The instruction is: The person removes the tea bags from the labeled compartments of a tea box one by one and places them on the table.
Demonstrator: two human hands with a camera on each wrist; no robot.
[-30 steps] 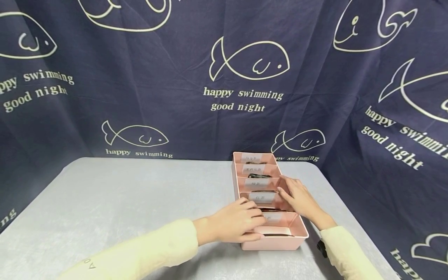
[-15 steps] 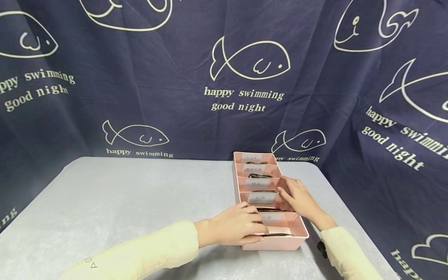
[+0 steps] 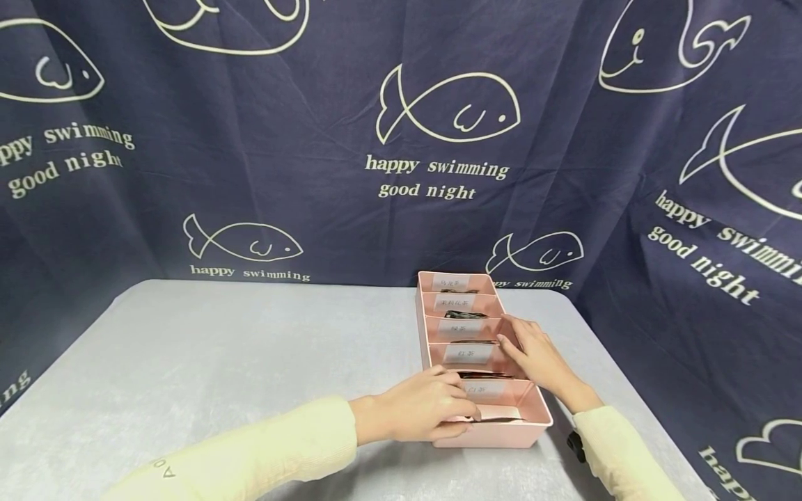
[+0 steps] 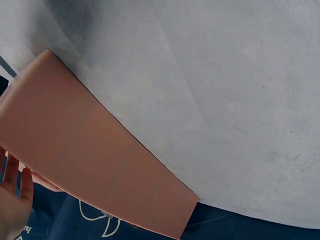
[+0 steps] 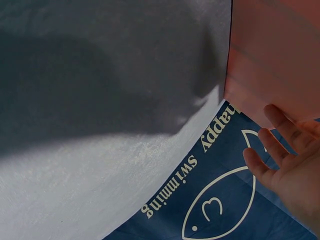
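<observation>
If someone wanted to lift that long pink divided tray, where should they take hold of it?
Probably by the two long side walls of the pink tray, one hand from each side near the middle. It is long and narrow with several filled compartments, so gripping one short end would likely tip it.

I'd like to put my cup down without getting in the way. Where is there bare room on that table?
The wide grey stretch of table left of the pink tray is bare, back to the curtain. A narrower strip lies right of the tray. It is crowded at the tray's near end, where the left hand and right hand work.
</observation>
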